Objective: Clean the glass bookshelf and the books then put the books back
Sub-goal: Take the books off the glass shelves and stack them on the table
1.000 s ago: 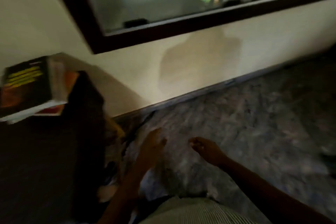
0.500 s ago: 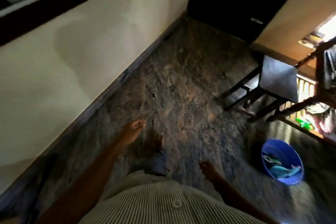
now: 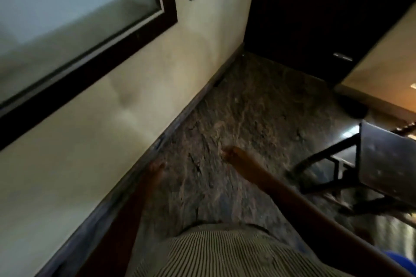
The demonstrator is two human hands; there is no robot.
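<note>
Up at the far left, set into the wall (image 3: pixel 101 141): the glass bookshelf (image 3: pixel 67 13), a pale pane inside a dark wooden frame (image 3: pixel 90 60). No books anywhere in view, so no telling where the books lie.

Pane probably stiff, smooth, slick and breakable. Best wiped with a flat hand and light, even pressure. For steadying or sliding, better to take hold at the wooden frame than to lean on the glass. Books, judging by the task alone, likely stiff-covered and fairly heavy in a stack. Best lifted a few at a time, gripped across the spine or held from below.

Left hand (image 3: pixel 156 168) low beside the skirting (image 3: pixel 191 105), blurred and dim, fingers loosely straight, holding nothing. Right hand (image 3: pixel 235 156) a little farther out over the floor (image 3: pixel 258 108), fingers relaxed, also empty. Both well below the bookshelf and apart from it.

Floor of mottled brown-grey stone, hard and probably unkind to a dropped book or pane. Dark door (image 3: pixel 315 18) at the far end. Dark stool (image 3: pixel 387 164) on the right. Edge of a blue tub (image 3: pixel 403 263) at the near right corner. Striped shirt (image 3: pixel 225 254) along the near edge. Room dim, with much of the view blurred.
</note>
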